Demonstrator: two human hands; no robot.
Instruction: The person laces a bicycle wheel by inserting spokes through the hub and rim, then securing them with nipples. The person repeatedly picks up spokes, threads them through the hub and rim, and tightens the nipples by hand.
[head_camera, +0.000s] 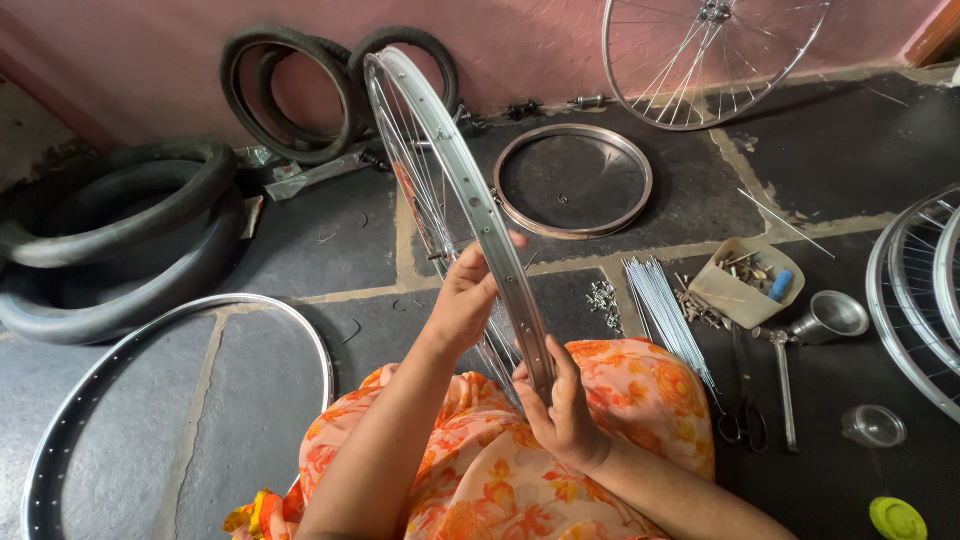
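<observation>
- Head view: a spoked wheel rim (455, 190) stood on edge over the lap, its lower arc resting against the orange floral cloth (640, 400) and its top tilted toward the pink wall (520, 40).
- Left hand (462, 300): fingers curled round the rim's near side at about mid-height, closed on it.
- Right hand (560, 410): fingers wrapped on the lower arc of the rim, thumb lying along its outer face, closed on it.
- Risk, as a judgement: the rim was steadied by two grips on one side only, so a slackened hold would probably have let it twist and tip toward the floor; fingers near the spokes could have been pinched, and a swinging lower edge could have scattered the small nipples (603, 300).
- Count, rims and wheels: one held; one bare silver rim (150, 345) flat at the left; one smaller brownish rim (574, 180) flat near the wall; one spoked wheel (700, 60) leaning on the wall; at the right edge, wheels (915, 290), seemingly two, though the frame cut them off.
- Count, tyres: two upright (300, 95) against the wall; two, possibly more, stacked (110, 240) at the left.
- Count, small items: one bundle of loose spokes (665, 310), one cardboard box (745, 280) of parts, one metal funnel (830, 318), one pair of scissors (742, 415), one long tool (785, 385), one clear cup (873, 425), one yellow-green lid (897, 518).
</observation>
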